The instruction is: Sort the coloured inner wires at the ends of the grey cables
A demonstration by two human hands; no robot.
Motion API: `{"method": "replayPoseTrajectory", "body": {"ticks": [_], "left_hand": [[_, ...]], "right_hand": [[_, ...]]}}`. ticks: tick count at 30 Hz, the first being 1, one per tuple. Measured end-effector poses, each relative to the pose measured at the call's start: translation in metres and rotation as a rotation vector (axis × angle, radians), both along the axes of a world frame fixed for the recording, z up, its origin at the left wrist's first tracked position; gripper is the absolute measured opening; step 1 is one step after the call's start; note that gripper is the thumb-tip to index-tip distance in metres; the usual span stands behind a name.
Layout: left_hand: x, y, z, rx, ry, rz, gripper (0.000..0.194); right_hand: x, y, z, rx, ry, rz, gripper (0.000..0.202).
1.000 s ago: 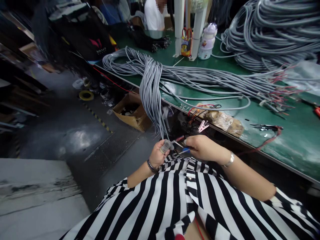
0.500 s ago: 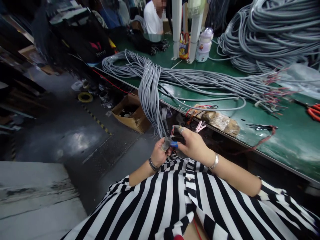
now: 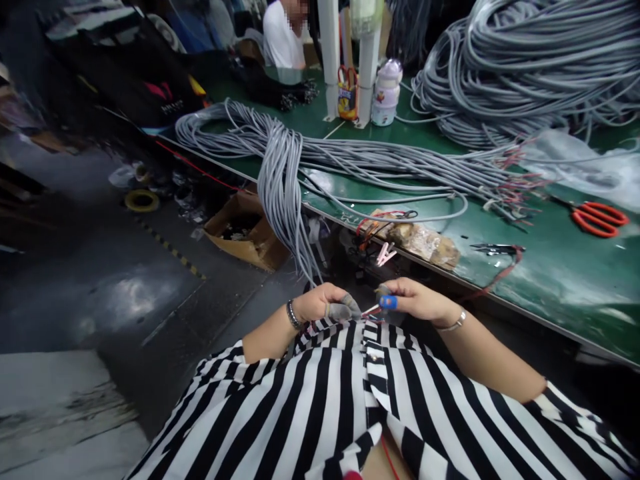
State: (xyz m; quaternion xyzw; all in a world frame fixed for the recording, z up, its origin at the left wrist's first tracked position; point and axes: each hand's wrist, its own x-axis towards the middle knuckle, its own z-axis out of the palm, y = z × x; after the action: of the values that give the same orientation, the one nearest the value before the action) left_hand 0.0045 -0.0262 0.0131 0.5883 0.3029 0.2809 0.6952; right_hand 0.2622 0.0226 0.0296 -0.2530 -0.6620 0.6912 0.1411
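Note:
Close in front of the striped shirt, my left hand (image 3: 327,303) is closed around a cable end, its fingers covered with grey tape or finger cots. Thin red and white wires (image 3: 371,311) stretch from it toward my right hand (image 3: 407,300). That hand pinches the wires between thumb and forefinger; a blue wrap shows on one finger. From the table edge a bundle of grey cables (image 3: 283,173) droops down toward my left hand. The rest of the bundle lies along the green table (image 3: 565,280), its stripped ends fanned out at the right.
Red-handled scissors (image 3: 597,217) and small pliers (image 3: 497,249) lie on the table. A taped block (image 3: 425,243) and a pink clip (image 3: 385,254) sit at its edge. A big cable coil (image 3: 530,73), a bottle (image 3: 387,93) and a person (image 3: 284,37) are behind. A cardboard box (image 3: 245,233) stands below.
My hands have moved apart and lower, toward the shirt, with wires now stretched between them. The camera view has turned slightly right, so the table things appear further left.

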Motion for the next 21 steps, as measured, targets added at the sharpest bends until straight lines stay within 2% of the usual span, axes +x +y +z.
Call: {"method": "replayPoseTrajectory", "body": {"ticks": [3, 5, 9, 15, 17, 20, 21], "left_hand": [[0.001, 0.012, 0.011, 0.218, 0.016, 0.115, 0.022], [0.001, 0.018, 0.014, 0.331, 0.04, 0.248, 0.015], [0.008, 0.03, 0.011, 0.407, 0.049, 0.45, 0.014], [0.019, 0.048, -0.002, 0.259, -0.029, 0.497, 0.021], [0.02, 0.053, -0.007, 0.211, -0.043, 0.495, 0.023], [0.019, 0.059, -0.012, 0.173, -0.052, 0.48, 0.026], [0.019, 0.06, -0.014, 0.166, -0.051, 0.47, 0.027]], "right_hand": [[0.024, 0.005, -0.015, -0.167, 0.036, -0.39, 0.043], [0.031, 0.006, -0.022, -0.248, 0.052, -0.53, 0.046], [0.016, 0.01, -0.03, -0.285, 0.076, -0.564, 0.058], [-0.023, 0.029, -0.026, -0.326, 0.146, -0.553, 0.06], [-0.028, 0.03, -0.027, -0.25, 0.155, -0.598, 0.058], [-0.03, 0.028, -0.033, -0.042, 0.159, -0.768, 0.06], [-0.031, 0.027, -0.036, -0.021, 0.168, -0.811, 0.062]]}}
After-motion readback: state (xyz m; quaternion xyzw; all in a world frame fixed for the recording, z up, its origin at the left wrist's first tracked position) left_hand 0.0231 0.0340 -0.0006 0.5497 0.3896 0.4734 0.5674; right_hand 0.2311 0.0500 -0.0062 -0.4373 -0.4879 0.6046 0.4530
